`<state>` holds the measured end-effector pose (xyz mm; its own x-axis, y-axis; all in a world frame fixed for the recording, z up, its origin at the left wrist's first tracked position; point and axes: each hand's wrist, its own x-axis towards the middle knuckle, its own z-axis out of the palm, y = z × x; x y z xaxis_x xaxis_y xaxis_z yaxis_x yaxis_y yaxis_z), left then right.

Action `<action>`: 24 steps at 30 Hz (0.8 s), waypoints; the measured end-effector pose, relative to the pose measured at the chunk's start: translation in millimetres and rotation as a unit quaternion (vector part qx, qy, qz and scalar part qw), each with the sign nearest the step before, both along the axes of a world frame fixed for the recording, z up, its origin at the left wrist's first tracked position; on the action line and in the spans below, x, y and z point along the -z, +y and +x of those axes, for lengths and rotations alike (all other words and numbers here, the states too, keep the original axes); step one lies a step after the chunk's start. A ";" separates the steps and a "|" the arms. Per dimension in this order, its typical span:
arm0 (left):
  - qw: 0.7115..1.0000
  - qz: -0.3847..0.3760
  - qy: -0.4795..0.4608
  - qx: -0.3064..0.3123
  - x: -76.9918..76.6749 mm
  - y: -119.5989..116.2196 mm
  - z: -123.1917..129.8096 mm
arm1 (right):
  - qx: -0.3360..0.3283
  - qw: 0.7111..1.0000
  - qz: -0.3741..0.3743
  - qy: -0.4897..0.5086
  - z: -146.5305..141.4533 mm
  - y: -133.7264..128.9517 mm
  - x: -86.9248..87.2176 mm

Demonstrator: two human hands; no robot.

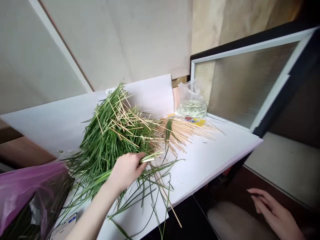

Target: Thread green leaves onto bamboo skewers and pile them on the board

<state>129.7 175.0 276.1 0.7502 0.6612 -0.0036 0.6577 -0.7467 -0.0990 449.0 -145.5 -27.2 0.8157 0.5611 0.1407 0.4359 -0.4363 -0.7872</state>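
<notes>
A large heap of long green grass-like stalks [110, 140] lies on the white table top [212, 160], with many thin wooden sticks [183, 133] scattered through and beside it. My left hand [126, 170] is at the heap's near edge, shut on a few green stalks. My right hand [272, 213] is away from the table, low at the right over my knee, with its fingers apart and nothing in them.
A clear plastic bag of pale green pieces [191, 106] stands at the table's far end, near a yellow printed paper [190, 120]. A purple plastic bag [27, 193] and a phone [63, 228] sit at the near left. A glass-paned frame [250, 80] rises at the right.
</notes>
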 end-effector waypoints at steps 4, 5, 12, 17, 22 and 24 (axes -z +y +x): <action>0.999 -0.041 0.002 0.009 59.4 9.8 23.4 | -0.066 0.995 -0.007 0.069 3.2 4.0 9.0; 0.999 -0.046 -0.001 0.008 70.3 11.8 25.9 | -0.070 0.995 -0.006 0.072 3.3 5.8 9.3; 0.983 -0.080 -0.157 0.059 120.0 23.9 22.1 | -0.032 0.994 0.065 0.076 -1.4 17.6 14.1; 0.967 -0.093 -0.218 0.094 137.1 27.6 16.6 | -0.047 0.995 0.077 -0.031 -3.3 54.3 -28.5; 0.959 -0.113 -0.239 0.107 141.1 25.7 11.8 | -0.113 0.968 -0.060 -0.216 8.4 144.0 -107.3; 0.955 -0.116 -0.248 0.110 141.6 25.1 9.9 | -0.140 0.956 -0.097 -0.238 23.2 188.1 -131.7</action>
